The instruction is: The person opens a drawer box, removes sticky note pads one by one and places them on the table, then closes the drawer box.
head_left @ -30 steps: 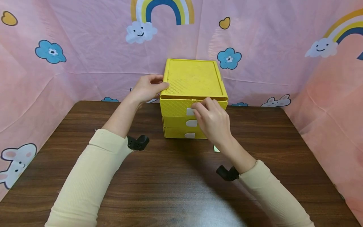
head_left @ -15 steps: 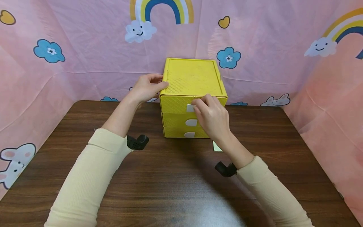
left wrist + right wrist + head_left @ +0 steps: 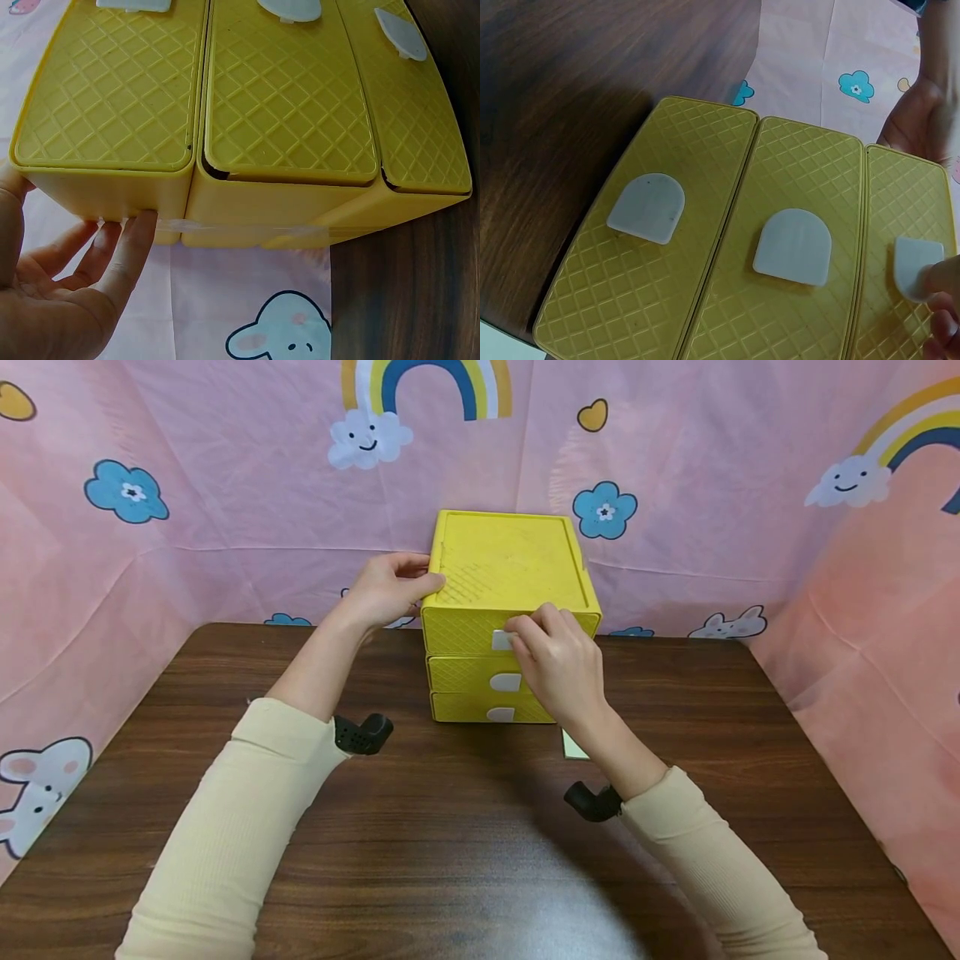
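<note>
A yellow plastic drawer unit (image 3: 510, 560) with three stacked drawers stands at the back of the table. Each quilted front has a white tab handle. My left hand (image 3: 387, 589) holds its upper left edge, thumb on the top, fingertips on the side wall, as the left wrist view shows too. At the top drawer (image 3: 459, 632), my right hand (image 3: 561, 664) pinches the white handle (image 3: 915, 264) between thumb and curled fingers. The top drawer's front sits flush with the casing. The middle handle (image 3: 793, 246) and bottom handle (image 3: 649, 208) are untouched.
A pale green flat piece (image 3: 573, 746) lies on the brown wooden table (image 3: 420, 827), partly hidden behind the right forearm. Pink patterned cloth (image 3: 262, 468) hangs close behind the unit and along both sides. Each wrist carries a black camera mount (image 3: 363, 734).
The top drawer has slid back into the unit, and the gap above its front has vanished. My right hand moved inward with the handle; my left hand kept its hold.
</note>
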Tool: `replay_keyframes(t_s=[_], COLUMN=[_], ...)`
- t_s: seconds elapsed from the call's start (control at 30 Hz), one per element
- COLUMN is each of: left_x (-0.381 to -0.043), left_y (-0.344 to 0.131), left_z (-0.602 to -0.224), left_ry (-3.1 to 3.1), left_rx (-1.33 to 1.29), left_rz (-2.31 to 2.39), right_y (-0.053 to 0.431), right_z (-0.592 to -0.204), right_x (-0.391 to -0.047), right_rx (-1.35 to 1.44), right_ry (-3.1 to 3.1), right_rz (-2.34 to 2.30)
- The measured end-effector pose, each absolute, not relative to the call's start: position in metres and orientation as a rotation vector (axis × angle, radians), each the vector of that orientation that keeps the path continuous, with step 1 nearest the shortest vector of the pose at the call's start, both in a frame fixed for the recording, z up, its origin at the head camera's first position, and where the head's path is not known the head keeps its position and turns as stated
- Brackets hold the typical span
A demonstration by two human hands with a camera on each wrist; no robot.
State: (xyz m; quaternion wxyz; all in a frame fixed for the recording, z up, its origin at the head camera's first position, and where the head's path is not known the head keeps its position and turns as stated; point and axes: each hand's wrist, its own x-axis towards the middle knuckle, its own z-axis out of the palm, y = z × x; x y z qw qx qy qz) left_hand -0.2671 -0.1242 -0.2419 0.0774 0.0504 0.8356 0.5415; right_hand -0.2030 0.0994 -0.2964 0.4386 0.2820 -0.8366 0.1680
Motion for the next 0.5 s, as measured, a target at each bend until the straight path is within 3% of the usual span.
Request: replay_keyframes(t_s=[0.5], left_x=[-0.2653], left_y=[-0.1243], left_z=[-0.2418], left_ry=[2.508], left_rx=[0.143], left_rz=[1.617], right_y=[0.0993], right_z=[-0.2999], right_x=[-0.2036], right_rx=[0.69], right_ry=[-2.103], right_rz=[0.413])
